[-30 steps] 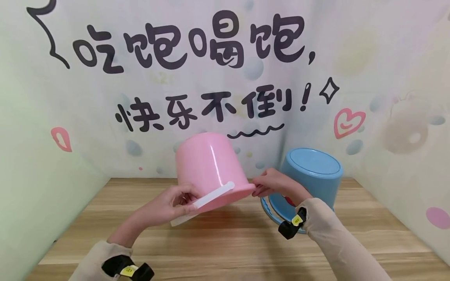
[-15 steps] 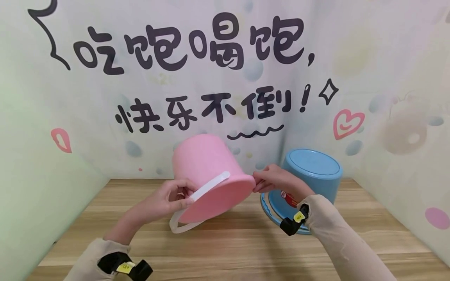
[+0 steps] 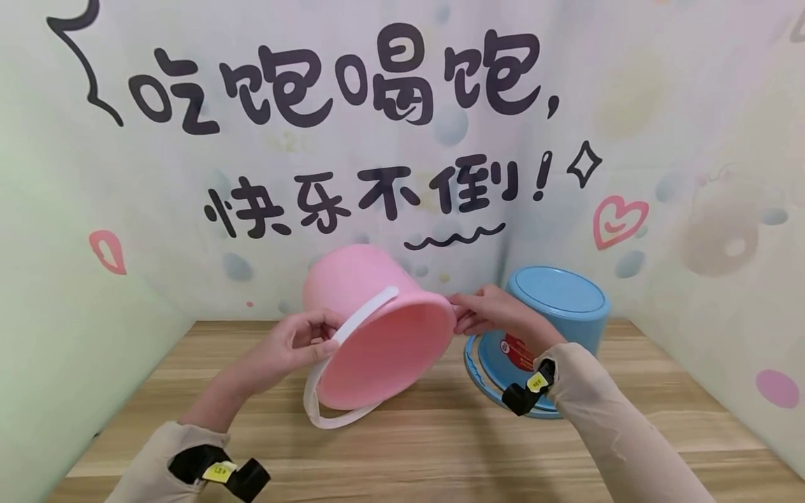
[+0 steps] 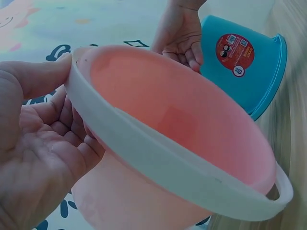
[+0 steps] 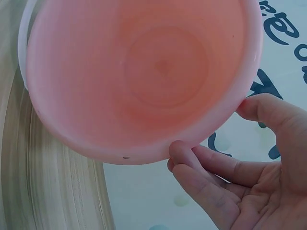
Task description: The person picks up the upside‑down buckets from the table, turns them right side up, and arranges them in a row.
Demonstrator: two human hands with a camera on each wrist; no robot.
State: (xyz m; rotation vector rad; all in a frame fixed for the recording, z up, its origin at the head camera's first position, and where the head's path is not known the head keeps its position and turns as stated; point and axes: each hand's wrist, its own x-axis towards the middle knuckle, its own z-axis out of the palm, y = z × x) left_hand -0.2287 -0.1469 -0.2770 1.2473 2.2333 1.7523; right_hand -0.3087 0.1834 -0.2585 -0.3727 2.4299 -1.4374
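Observation:
A pink bucket (image 3: 352,276) is held tilted on its side over the table, its mouth facing down toward me. Its white handle (image 3: 330,421) hangs along the left and lower rim. At the left of the mouth my left hand (image 3: 295,346) grips the rim, thumb over the handle; the left wrist view shows the thumb on top and the curled fingers behind. My right hand (image 3: 493,311) pinches the opposite side of the rim; in the right wrist view its fingertips (image 5: 182,151) meet the edge. The bucket's inside shows only bare pink wall and base.
A blue bucket (image 3: 556,293) stands upside down at the right, just behind my right hand, with a red sticker (image 4: 235,53) on its side and its blue handle around the base. Both stand by a wood-grain table (image 3: 402,461), before a printed cloth backdrop (image 3: 402,147).
Both hands have tipped the pink bucket from nearly upside down so its mouth swings up toward me. The handle has dropped away from the rim. The blue bucket has stayed put.

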